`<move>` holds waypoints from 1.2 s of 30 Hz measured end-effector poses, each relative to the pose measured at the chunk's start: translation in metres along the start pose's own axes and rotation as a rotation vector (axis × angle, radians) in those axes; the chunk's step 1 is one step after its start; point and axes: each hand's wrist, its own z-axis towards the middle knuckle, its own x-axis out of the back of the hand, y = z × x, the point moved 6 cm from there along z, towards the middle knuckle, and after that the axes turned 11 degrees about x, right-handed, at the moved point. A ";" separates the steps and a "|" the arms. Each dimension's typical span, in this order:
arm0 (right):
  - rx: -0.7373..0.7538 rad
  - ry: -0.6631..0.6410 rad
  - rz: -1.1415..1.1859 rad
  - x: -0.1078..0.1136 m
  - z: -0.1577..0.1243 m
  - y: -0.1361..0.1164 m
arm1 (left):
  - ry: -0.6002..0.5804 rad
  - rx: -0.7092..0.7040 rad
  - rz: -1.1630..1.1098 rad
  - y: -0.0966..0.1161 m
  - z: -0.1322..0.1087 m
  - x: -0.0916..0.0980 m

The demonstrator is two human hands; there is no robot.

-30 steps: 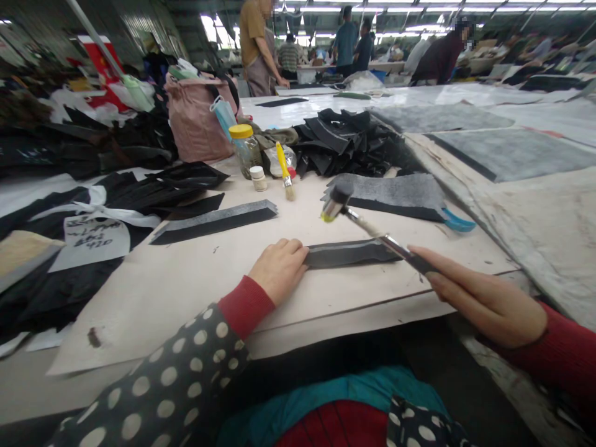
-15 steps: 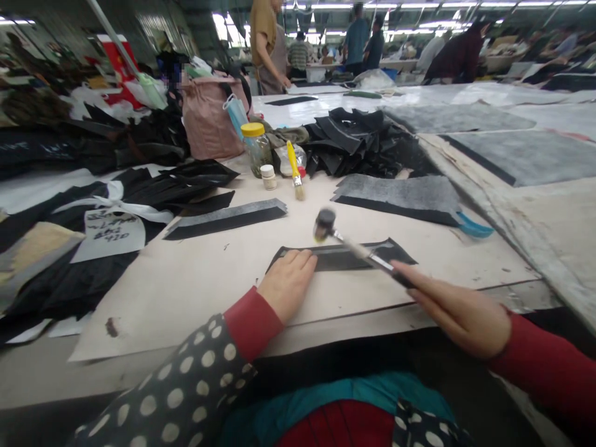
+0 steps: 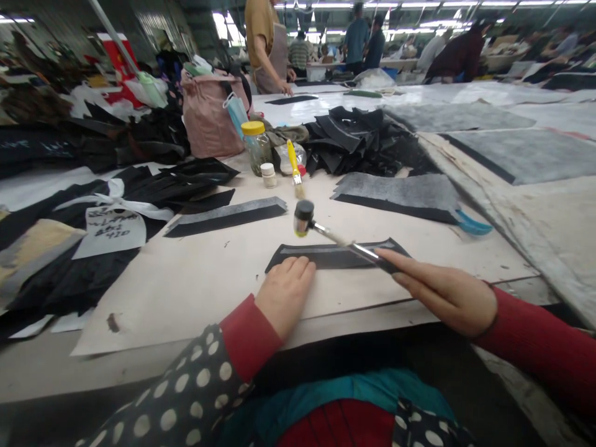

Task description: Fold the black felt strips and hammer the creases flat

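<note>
A small hammer (image 3: 333,236) is held in the right hand (image 3: 442,292). The grip is closed round the dark end of its handle, and the forefinger is stretched along the shaft. The round black head is raised clear of the surface (image 3: 195,279) and is seen just above and beyond the left end of a black fabric strip (image 3: 326,256). This strip is laid flat on the pale board, near the near edge of the surface and parallel to it, with a greyer band along its length. Its left end is covered by the left hand (image 3: 285,290), which is laid palm down with the fingers together; the grip there is open and nothing is grasped.

Further towards the far edge, a second dark strip (image 3: 228,216) is laid at a slight angle, well apart from the first. To the right of it, a grey felt piece (image 3: 395,192) is seen, with a blue object (image 3: 472,225) showing from under its right corner. Behind these, a yellow-handled brush (image 3: 294,171), a small white-capped bottle (image 3: 267,176) and a yellow-lidded jar (image 3: 255,146) are grouped near one another. A pink bag (image 3: 209,118) and a heap of black cut pieces (image 3: 363,139) are set behind them. At the left edge, a handwritten paper label (image 3: 112,226) is laid on dark fabric.
</note>
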 end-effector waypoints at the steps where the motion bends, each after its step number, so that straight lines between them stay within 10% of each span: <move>1: -0.001 0.047 -0.003 0.003 0.002 -0.001 | 0.001 0.006 0.000 0.000 -0.001 0.000; 7: 0.021 -0.109 -0.024 -0.011 0.014 -0.006 | -0.019 -0.012 -0.002 0.001 -0.003 -0.002; 12: 0.029 0.075 -0.005 0.003 0.010 -0.005 | -0.026 -0.006 0.010 0.001 -0.003 -0.001; 23: -0.017 0.002 -0.047 0.003 -0.010 0.006 | 0.013 -0.039 0.017 -0.001 -0.002 0.004; 36: 0.133 -0.079 -0.383 0.003 0.065 0.091 | -0.144 -0.110 0.081 0.007 0.017 0.041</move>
